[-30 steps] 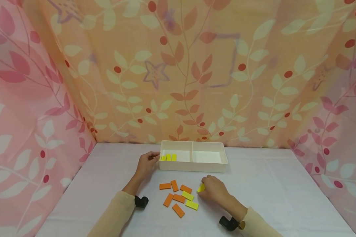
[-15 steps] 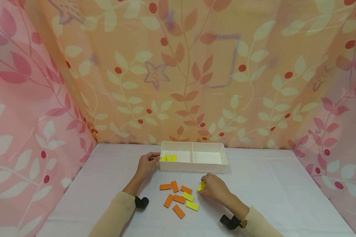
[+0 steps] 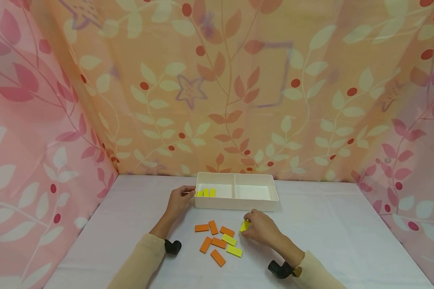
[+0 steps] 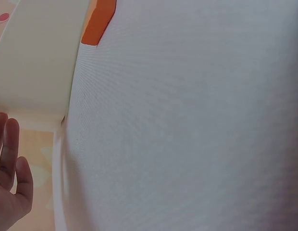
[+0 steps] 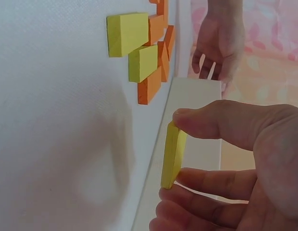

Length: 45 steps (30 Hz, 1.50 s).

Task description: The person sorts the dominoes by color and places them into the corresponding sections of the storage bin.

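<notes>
In the head view my right hand point(image 3: 262, 228) pinches a yellow domino-shaped block point(image 3: 244, 225) above the table, in front of the white box. The right wrist view has this yellow block point(image 5: 173, 154) between thumb and fingertips, tilted on edge. My left hand point(image 3: 178, 201) touches the left end of the two-compartment white box point(image 3: 235, 204); in the left wrist view its fingers point(image 4: 11, 139) look fairly straight against the end wall. Several yellow blocks point(image 3: 206, 192) stand in the box's left compartment. Two yellow blocks point(image 3: 234, 251) lie among several orange blocks point(image 3: 218, 257) on the table.
A white cloth covers the table point(image 3: 329, 233). Behind the box hangs an orange leaf-patterned curtain point(image 3: 231, 120), with pink patterned cloth point(image 3: 39, 132) along the sides. The divider point(image 3: 235, 186) splits the box; its right compartment shows a bare floor.
My right hand has risen slightly toward the box with the yellow block between its fingers. The left hand stays at the box's left end.
</notes>
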Available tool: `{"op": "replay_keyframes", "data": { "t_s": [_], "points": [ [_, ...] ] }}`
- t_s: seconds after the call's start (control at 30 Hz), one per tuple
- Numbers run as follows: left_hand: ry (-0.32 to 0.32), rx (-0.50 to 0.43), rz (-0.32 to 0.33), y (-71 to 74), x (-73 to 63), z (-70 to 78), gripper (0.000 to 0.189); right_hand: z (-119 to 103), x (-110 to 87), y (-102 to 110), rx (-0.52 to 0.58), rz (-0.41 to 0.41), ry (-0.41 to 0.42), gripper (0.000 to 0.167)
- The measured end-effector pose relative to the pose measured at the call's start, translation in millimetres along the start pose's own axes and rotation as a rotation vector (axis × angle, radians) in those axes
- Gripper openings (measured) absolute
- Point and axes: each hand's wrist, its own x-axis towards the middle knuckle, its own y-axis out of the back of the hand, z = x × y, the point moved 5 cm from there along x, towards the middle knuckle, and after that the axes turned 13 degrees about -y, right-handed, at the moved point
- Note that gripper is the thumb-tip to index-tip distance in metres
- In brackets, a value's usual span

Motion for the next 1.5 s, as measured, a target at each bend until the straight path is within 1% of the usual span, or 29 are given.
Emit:
{"op": "replay_keyframes", "data": {
  "t_s": [0.43, 0.67, 0.93, 1.13, 1.37, 1.5],
  "points": [
    [0.002, 0.010, 0.001, 0.4, -1.0, 2.5, 0.024, 0.2, 1.1, 4.2, 0.029, 0.005, 0.001, 0.040],
    [0.006, 0.001, 0.001, -0.8, -0.9, 1.1, 0.025, 3.3, -0.2, 11.1, 0.073, -0.003, -0.009, 0.040],
    [0.007, 0.001, 0.002, -0.7, -1.0, 2.7, 0.026, 1.3, -0.1, 19.8, 0.105, 0.016, -0.015, 0.038],
    [0.019, -0.003, -0.004, -1.2, -0.2, 2.0, 0.026, 0.8, 0.8, 23.6, 0.109, 0.019, -0.013, 0.037],
    [0.007, -0.008, -0.005, -0.7, 0.3, 2.5, 0.025, 2.6, 5.6, 27.0, 0.109, 0.014, -0.015, 0.038],
    [0.021, -0.012, -0.009, -0.9, -0.6, 1.7, 0.026, 1.7, 7.2, 30.8, 0.109, 0.012, -0.004, 0.036]
  ]
}}
